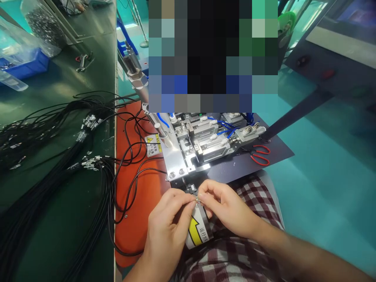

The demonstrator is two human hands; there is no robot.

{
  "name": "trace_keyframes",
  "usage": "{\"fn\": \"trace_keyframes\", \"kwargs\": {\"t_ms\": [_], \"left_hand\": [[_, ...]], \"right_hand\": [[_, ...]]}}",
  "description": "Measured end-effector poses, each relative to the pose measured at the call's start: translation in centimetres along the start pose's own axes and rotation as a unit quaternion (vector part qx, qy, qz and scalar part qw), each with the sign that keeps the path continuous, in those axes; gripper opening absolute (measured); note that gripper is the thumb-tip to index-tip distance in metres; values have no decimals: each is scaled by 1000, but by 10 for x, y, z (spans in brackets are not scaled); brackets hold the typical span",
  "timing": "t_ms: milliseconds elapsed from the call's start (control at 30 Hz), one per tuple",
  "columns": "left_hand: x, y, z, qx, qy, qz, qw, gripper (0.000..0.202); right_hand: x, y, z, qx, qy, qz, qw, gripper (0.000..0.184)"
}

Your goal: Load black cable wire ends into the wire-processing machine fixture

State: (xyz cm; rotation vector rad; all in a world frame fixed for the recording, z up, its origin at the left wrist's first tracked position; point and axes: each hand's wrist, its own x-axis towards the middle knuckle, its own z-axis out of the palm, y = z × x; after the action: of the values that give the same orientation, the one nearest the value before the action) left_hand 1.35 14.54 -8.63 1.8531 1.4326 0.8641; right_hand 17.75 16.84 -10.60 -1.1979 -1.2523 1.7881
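Note:
My left hand [169,229] and my right hand [226,207] meet in front of a small metal machine [202,143], fingertips pinched together on a tiny metal terminal [197,201]. A thin black wire [138,178] loops across the orange base [132,227] toward my left hand. Both hands are closed in a pinch just below the machine's front slot. Under them lies a cylinder with a yellow arrow label [198,233].
A big bundle of black wires with metal ends [58,164] covers the green bench at left. Red-handled scissors [261,154] lie on the dark plate right of the machine. A blue bin [26,64] and bags of metal parts [44,23] sit far left.

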Motion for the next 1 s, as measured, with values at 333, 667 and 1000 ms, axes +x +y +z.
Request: {"fn": "trace_keyframes", "kwargs": {"t_ms": [333, 667, 1000], "left_hand": [[10, -16, -2, 23, -69, 79, 994, 21], [8, -29, -5, 131, -55, 121, 982, 26], [9, -38, -3, 144, -41, 169, 974, 31]], "right_hand": [[8, 8, -4, 66, -14, 37, 997, 26], [26, 11, -6, -3, 25, 30, 999, 19], [27, 21, -6, -35, 36, 22, 999, 18]]}}
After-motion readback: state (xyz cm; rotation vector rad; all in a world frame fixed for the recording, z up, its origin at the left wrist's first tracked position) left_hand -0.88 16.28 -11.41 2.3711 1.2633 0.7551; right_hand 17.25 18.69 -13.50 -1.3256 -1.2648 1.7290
